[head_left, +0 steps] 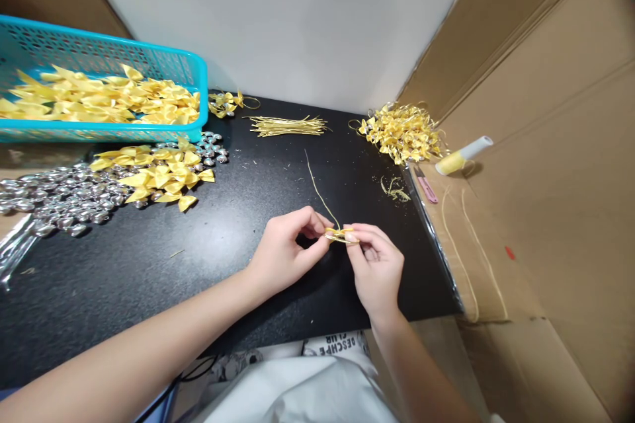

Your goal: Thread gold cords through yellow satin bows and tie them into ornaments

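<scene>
Both of my hands meet over the front part of the black table, pinching a small yellow ribbon bow (pixel 339 231) between them. My left hand (pixel 292 241) grips the bow's left end with thumb and index finger. On the right side, my right hand (pixel 374 261) pinches the other end. A thin gold cord (pixel 320 193) runs up and away from the bow, its free end on the table side beyond my hands. How the cord joins the bow is too small to make out, and my fingers partly cover it.
A turquoise basket (pixel 204 89) of yellow bows stands at the back left. Before it lie loose bows (pixel 169 175) and silver beads (pixel 74 195). Gold cords (pixel 288 125) lie at the back, finished-looking bows (pixel 401 132) at the back right, near pink snips (pixel 426 186) and a tube (pixel 464 155).
</scene>
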`<state>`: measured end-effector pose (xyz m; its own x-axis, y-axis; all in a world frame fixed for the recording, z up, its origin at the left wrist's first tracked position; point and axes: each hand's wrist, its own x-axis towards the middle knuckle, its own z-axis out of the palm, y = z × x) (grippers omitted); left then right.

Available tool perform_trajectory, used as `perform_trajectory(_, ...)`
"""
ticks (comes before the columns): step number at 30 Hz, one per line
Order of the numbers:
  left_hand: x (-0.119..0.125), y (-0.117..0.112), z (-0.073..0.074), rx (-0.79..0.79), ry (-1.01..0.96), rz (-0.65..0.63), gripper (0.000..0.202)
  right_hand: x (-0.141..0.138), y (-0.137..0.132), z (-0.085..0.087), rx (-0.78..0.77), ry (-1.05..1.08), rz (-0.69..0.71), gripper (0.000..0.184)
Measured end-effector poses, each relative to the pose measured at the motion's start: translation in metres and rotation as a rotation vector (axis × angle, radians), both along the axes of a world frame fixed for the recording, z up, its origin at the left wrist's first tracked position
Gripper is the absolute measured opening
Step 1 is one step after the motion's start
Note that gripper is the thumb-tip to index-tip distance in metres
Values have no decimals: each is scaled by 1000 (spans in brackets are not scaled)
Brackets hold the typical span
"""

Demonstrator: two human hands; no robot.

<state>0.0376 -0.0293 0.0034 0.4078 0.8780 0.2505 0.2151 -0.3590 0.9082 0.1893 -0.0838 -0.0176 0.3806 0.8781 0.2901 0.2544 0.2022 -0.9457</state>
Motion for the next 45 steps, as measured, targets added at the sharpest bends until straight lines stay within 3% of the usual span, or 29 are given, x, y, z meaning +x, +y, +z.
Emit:
perform_trajectory(4,0,0,-1,233,11,3,11,1,-1,-3,12,-1,-14,8)
perform_trajectory(7,2,0,-3,250,19,-14,13,1,-1,-3,6,-8,-15,8)
perform_trajectory(12,5,0,-6,39,69,-30,2,1,-1,-2,10,-27,-14,9)
perform_trajectory(17,8,0,-4,-127,20,-64,11,0,0,-2,16,-54,-8,9)
perform_trajectory(29,8,2,-4,-203,-24,-59,12,0,-1,-2,19,-131,-12,9)
perform_trajectory(36,10,4,-8,-390,-101,-46,18,1,-1,-2,28,-144,-5,9)
perform_trajectory(45,9,3,-7,-548,-179,-160,19,-2,1,3,45,-115,-5,11)
